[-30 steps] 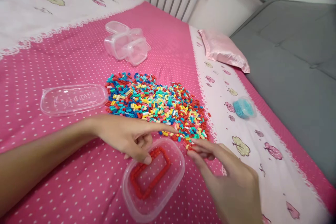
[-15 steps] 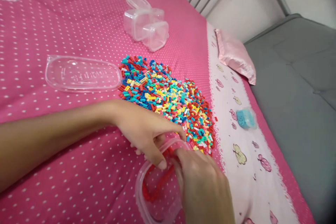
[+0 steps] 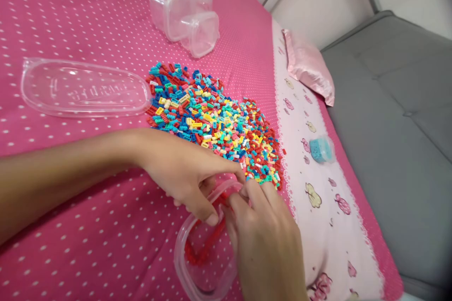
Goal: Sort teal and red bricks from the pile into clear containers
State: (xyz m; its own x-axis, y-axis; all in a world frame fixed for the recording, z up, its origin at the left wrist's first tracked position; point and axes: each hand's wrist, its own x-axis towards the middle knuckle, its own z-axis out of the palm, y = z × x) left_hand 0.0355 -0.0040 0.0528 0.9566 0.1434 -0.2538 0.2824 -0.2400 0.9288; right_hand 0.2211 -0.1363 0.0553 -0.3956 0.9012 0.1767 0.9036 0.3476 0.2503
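Note:
My left hand (image 3: 190, 169) is closed on the far rim of a clear plastic container (image 3: 181, 263), its thumb over the edge and its other fingers mostly hidden behind. Red pieces (image 3: 201, 249) lie inside the container along its wall. My right hand (image 3: 266, 233) is at the container's right side, fingers bent and pinched together close to the left fingertips. What the right fingers hold, if anything, is hidden. Just beyond both hands spreads a heap of small multicoloured toy building bricks (image 3: 219, 120).
A clear lid (image 3: 88, 89) lies left of the heap. Several clear tubs (image 3: 176, 14) stand farther back. A small tub with blue contents (image 3: 321, 149) sits right on the bedspread (image 3: 88, 225). Beyond are a pink pillow (image 3: 309, 63) and a grey padded panel (image 3: 388, 94).
The camera view has shifted, so the bed and bricks sit farther left and higher. My right fingers have come up toward the rim and the left fingertips. The left hand keeps its hold.

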